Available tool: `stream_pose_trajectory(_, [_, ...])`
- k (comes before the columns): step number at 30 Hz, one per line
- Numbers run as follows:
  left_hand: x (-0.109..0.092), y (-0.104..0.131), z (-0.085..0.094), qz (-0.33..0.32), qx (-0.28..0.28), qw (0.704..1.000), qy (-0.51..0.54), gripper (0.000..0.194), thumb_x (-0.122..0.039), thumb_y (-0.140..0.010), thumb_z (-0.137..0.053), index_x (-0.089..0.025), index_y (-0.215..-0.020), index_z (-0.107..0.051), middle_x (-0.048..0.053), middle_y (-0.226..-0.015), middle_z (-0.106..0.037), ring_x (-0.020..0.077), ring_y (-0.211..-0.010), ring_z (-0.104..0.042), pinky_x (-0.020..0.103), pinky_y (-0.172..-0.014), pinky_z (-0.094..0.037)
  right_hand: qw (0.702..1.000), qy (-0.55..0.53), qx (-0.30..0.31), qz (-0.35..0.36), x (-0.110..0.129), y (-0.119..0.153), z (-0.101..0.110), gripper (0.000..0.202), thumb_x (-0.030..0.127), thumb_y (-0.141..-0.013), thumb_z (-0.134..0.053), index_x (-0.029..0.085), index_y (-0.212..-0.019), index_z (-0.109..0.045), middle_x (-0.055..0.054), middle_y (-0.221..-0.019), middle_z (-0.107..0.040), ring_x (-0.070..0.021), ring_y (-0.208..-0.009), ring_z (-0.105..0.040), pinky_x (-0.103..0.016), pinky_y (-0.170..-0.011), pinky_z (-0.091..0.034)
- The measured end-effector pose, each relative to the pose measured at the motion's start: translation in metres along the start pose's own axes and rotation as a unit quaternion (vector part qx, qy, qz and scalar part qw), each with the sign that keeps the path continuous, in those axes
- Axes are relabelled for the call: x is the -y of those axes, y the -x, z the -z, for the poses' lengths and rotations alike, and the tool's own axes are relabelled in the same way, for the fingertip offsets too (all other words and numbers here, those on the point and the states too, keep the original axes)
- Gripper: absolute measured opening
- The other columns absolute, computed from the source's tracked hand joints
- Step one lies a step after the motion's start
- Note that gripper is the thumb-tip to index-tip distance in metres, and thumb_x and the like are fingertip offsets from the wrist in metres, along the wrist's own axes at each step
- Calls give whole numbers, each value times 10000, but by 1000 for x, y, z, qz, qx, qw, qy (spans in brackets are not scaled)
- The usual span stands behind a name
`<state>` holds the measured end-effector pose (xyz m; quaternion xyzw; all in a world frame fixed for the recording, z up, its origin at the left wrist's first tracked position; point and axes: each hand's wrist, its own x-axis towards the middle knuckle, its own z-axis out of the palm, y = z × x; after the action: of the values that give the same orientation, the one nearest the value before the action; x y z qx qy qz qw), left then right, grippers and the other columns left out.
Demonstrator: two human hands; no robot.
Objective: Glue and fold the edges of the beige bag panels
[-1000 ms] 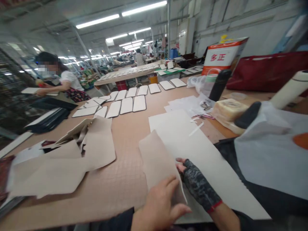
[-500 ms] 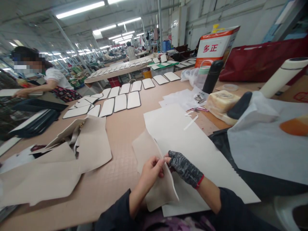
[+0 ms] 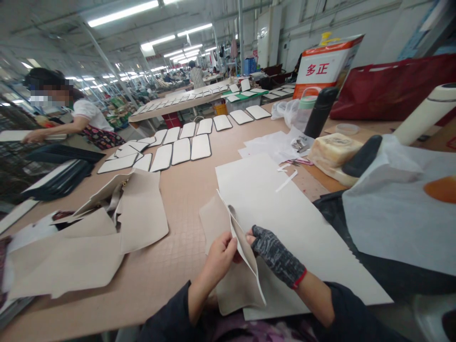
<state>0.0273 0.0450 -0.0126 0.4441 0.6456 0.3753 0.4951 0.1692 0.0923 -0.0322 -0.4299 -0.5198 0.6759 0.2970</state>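
My bare left hand (image 3: 221,254) is closed on the edge of a beige folded piece (image 3: 238,285) near the table's front. My right hand (image 3: 272,251), in a grey fingerless glove with a red cuff, pinches the other side of that edge. Between the hands the piece's two layers stand apart, leaving a narrow gap. Under the piece and my right hand lies a large white sheet (image 3: 285,213), with thin white strips (image 3: 286,180) on its far part.
Beige pieces (image 3: 142,209) lie at the left, white dark-edged panels (image 3: 191,148) farther back. At the right are a black bottle (image 3: 320,114), a yellowish block (image 3: 333,148), a white flask (image 3: 425,114) and a red bag (image 3: 392,88). A person (image 3: 81,118) handles a panel at far left.
The layers of the beige piece have parted between my hands, and my right fingers have moved slightly away from my left. The whole view has shifted a little.
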Motion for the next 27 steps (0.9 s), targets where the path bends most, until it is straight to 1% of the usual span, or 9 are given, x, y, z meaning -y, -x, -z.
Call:
stream_pose_trajectory(5, [-17, 28, 18, -60, -28, 998, -16, 270, -362, -821, -424, -185, -622, -465, -10, -498, -562, 140, -496, -567, 255, -549, -440, 995, 54, -82, -17, -4, -3, 36, 259, 449, -634, -521, 202, -587, -456, 27, -482, -495, -117, -450, -496, -257, -470, -428])
stream_pose_trajectory(8, [-28, 43, 17, -122, -52, 988, -76, 308, -365, -829, -434, -186, -580, -458, -2, -528, -541, 134, -534, -542, 242, -552, -408, 994, 60, -85, -33, -4, -6, 51, 232, 422, -619, -529, 205, -584, -454, 14, -492, -513, -138, -469, -533, -271, -467, -455])
stream_pose_trajectory(11, [-30, 41, 5, -125, -54, 984, -111, 298, -358, -821, -434, -189, -576, -445, -9, -537, -496, 132, -528, -514, 237, -519, -384, 995, 58, -85, -5, 14, 1, 48, 282, 455, -662, -524, 183, -738, -534, -50, -720, -621, -177, -638, -613, -313, -573, -513])
stream_pose_trajectory(14, [-23, 28, -8, -96, -49, 987, -120, 294, -349, -813, -430, -193, -564, -419, -16, -520, -474, 132, -517, -508, 234, -508, -380, 978, 132, -122, 103, 38, 18, 32, 358, 453, -725, -516, 184, -960, -541, -79, -909, -630, -191, -767, -621, -345, -692, -519])
stream_pose_trajectory(16, [-18, 21, -14, -90, -46, 988, -121, 289, -343, -807, -437, -192, -561, -415, -18, -514, -475, 129, -510, -504, 231, -505, -378, 953, 213, -135, 166, 43, 25, 20, 335, 394, -727, -537, 193, -995, -532, -76, -909, -628, -200, -794, -616, -350, -712, -515])
stream_pose_trajectory(19, [-18, 22, -17, -95, -46, 989, -108, 276, -333, -800, -445, -189, -564, -427, -13, -522, -495, 129, -517, -509, 233, -518, -389, 925, 288, -147, 199, 28, 21, 15, 215, 273, -737, -488, 202, -933, -541, -70, -864, -636, -207, -791, -619, -372, -744, -510])
stream_pose_trajectory(23, [-25, 33, -12, -113, -61, 991, -49, 280, -354, -810, -436, -189, -584, -439, -6, -542, -513, 130, -538, -514, 229, -529, -398, 916, 308, -164, 197, 0, 1, 34, 145, 186, -708, -426, 214, -810, -526, -45, -785, -639, -197, -748, -626, -364, -734, -522])
stream_pose_trajectory(25, [-25, 35, -12, -119, -68, 989, -49, 282, -361, -817, -439, -186, -596, -452, -2, -558, -520, 130, -551, -515, 229, -537, -393, 913, 314, -155, 210, -2, -3, 43, 133, 193, -731, -419, 209, -798, -532, -45, -773, -649, -189, -730, -636, -340, -703, -538])
stream_pose_trajectory(27, [-22, 34, -13, -112, -65, 990, -61, 279, -358, -823, -440, -185, -604, -455, -4, -562, -512, 129, -548, -509, 229, -532, -380, 899, 329, -138, 253, 2, 2, 45, 201, 219, -803, -392, 184, -888, -571, -77, -859, -674, -192, -806, -650, -345, -759, -540])
